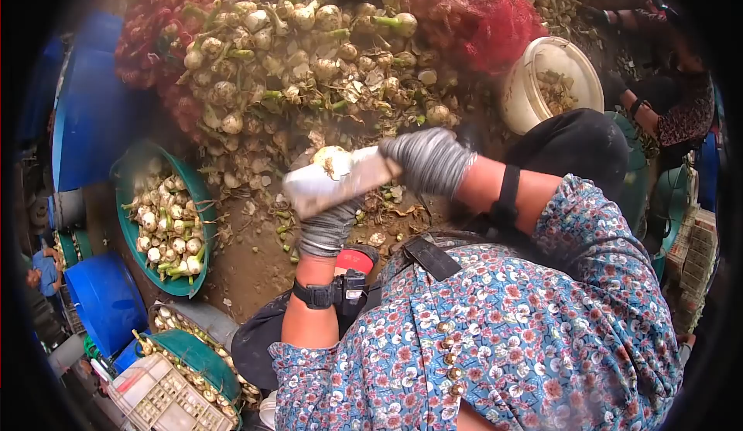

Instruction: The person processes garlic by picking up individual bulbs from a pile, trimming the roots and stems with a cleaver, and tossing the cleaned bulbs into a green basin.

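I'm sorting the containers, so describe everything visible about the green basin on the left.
The green basin is round and shallow, plastic by its look, and sits on bare earth at the left of the view. It holds a heap of white bulbs with green stalks. A blue tub lies close below it in view; no hand is on it.

Onion pile (309,59) ahead, basin of onions (122,199) to its left, bucket (515,102) to its right
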{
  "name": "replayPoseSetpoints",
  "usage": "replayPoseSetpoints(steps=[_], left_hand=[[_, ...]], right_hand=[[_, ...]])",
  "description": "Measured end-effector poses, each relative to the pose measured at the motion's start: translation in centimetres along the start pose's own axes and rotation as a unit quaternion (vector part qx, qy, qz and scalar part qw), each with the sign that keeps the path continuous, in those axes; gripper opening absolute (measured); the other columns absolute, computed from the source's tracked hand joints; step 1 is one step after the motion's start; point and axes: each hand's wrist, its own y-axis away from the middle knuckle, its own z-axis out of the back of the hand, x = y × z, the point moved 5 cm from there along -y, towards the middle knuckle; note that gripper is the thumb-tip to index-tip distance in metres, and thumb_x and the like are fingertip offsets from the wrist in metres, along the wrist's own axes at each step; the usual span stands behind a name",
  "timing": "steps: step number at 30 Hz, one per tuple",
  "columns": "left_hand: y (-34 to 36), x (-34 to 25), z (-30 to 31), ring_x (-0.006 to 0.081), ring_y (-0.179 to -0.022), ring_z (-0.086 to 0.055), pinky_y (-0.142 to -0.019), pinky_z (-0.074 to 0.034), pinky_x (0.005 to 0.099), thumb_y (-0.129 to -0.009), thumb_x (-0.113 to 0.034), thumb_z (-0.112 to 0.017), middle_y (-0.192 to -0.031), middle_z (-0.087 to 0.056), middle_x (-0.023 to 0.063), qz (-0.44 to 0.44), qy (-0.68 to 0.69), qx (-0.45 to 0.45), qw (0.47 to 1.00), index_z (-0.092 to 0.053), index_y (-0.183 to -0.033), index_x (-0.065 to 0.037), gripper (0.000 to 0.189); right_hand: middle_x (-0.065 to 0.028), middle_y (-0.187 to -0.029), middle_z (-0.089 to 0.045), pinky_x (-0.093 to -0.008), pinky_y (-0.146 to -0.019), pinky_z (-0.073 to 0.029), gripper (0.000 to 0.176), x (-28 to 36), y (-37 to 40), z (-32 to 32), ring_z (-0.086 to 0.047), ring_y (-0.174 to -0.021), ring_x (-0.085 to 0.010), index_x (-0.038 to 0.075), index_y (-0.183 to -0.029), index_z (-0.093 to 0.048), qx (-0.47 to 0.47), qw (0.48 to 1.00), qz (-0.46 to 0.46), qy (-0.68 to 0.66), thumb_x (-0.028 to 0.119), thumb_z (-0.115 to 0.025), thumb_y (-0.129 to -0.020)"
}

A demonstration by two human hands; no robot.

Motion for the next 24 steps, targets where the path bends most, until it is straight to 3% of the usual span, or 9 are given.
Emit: replayPoseSetpoints(steps=[5, 7, 12, 14, 17, 20, 21, 22, 24], left_hand=[[-5.8, -7.4, 8.1, 0.0243, -0.104, -0.055, -0.09, -0.049, 0.0359, -0.066, -0.019, -0.083, -0.117, -0.05, 0.013, 0.119, 0.25, -0.04, 0.96, -0.035, -0.13, -0.007, 0.08], [-4.8, -5.1, 6.4, 0.026, -0.108, -0.053, -0.095, -0.046, 0.039, -0.061, -0.018, -0.085, -0.121, -0.047, 0.0143, 0.191, 0.316, -0.05, 0.928, -0.039, -0.128, -0.007, 0.082], [-5.4, -6.4, 5.6, 0.0242, -0.102, -0.055, -0.089, -0.05, 0.0376, -0.07, -0.026, -0.082, -0.12, -0.047, 0.0136, 0.09, 0.265, -0.026, 0.96, -0.033, -0.132, -0.007, 0.081], [-4.5, -5.3, 2.9, 0.0252, -0.102, -0.056, -0.089, -0.05, 0.0376, -0.08, -0.033, -0.073, -0.124, -0.045, 0.0135, 0.152, 0.809, 0.01, 0.568, -0.033, -0.134, -0.006, 0.073], [-3.4, -2.6, 4.2, 0.0253, -0.114, -0.057, -0.089, -0.051, 0.0351, -0.09, -0.059, -0.054, -0.13, -0.048, 0.0147, 0.348, 0.592, -0.056, 0.724, -0.035, -0.139, -0.003, 0.076], [-2.4, -3.0, 1.9, 0.024, -0.109, -0.059, -0.095, -0.047, 0.0351, -0.093, -0.057, -0.049, -0.12, -0.062, 0.0129, 0.427, 0.794, 0.058, 0.428, -0.052, -0.126, 0.001, 0.067], [-2.6, -3.0, 0.1, 0.0247, -0.111, -0.058, -0.095, -0.047, 0.0371, -0.094, -0.045, -0.054, -0.122, -0.061, 0.0133, 0.323, 0.865, 0.127, 0.363, -0.052, -0.127, -0.002, 0.055], [-2.4, -1.9, 0.4, 0.0266, -0.112, -0.058, -0.096, -0.046, 0.0377, -0.094, -0.039, -0.053, -0.124, -0.06, 0.0139, 0.247, 0.638, 0.193, 0.703, -0.051, -0.129, -0.004, 0.049], [-1.5, -1.1, 1.1, 0.0296, -0.113, -0.056, -0.098, -0.045, 0.0387, -0.095, -0.03, -0.051, -0.126, -0.058, 0.0146, 0.127, 0.187, 0.221, 0.949, -0.051, -0.131, -0.007, 0.042]], right_hand=[[-0.019, -0.083, -0.068, -0.0444, -0.07, -0.052, 0.028, -5.4, -1.0, 1.9, -0.067, -0.08, -0.0357, 0.009, -0.101, -0.064, -0.036, 0.986, -0.158, -0.037, 0.03, -0.065, -0.083], [-0.0107, -0.075, -0.067, -0.037, -0.062, -0.05, 0.045, -4.1, -1.1, -0.2, -0.063, -0.064, -0.0218, 0.008, -0.098, -0.064, -0.159, 0.95, -0.013, -0.27, 0.051, -0.065, -0.084], [0.0023, -0.069, -0.056, -0.029, -0.055, -0.042, 0.056, 1.8, 0.5, 0.6, -0.051, -0.061, -0.0106, 0.007, -0.1, -0.064, 0.126, 0.836, -0.042, -0.532, 0.06, -0.064, -0.084], [0.0019, -0.077, -0.059, -0.0283, -0.062, -0.045, 0.049, 2.9, 0.9, 2.4, -0.053, -0.07, -0.0091, 0.006, -0.102, -0.063, 0.073, 0.837, -0.018, -0.542, 0.051, -0.069, -0.083], [-0.0017, -0.097, -0.065, -0.0291, -0.081, -0.049, 0.05, 3.8, 0.2, 2.6, -0.056, -0.089, -0.0089, 0.004, -0.111, -0.06, 0.036, 0.822, 0.025, -0.567, 0.033, -0.082, -0.076], [-0.0064, -0.099, -0.068, -0.0329, -0.084, -0.05, 0.066, 3.9, -0.1, 1.5, -0.063, -0.093, -0.0157, 0.008, -0.12, -0.058, 0.014, 0.901, 0.098, -0.422, 0.04, -0.085, -0.068], [-0.0112, -0.101, -0.068, -0.0359, -0.083, -0.051, 0.068, 4.3, 0.2, 1.6, -0.066, -0.094, -0.0238, 0.01, -0.12, -0.058, -0.005, 0.927, 0.122, -0.354, 0.044, -0.084, -0.068], [-0.0134, -0.1, -0.067, -0.0376, -0.082, -0.051, 0.067, 4.6, 0.3, 1.8, -0.066, -0.095, -0.0281, 0.009, -0.118, -0.059, 0.017, 0.951, 0.126, -0.282, 0.047, -0.082, -0.068], [-0.0159, -0.097, -0.067, -0.0403, -0.079, -0.051, 0.063, 4.7, 0.7, 2.1, -0.065, -0.093, -0.0338, 0.009, -0.114, -0.059, 0.018, 0.975, 0.137, -0.173, 0.05, -0.079, -0.07]])
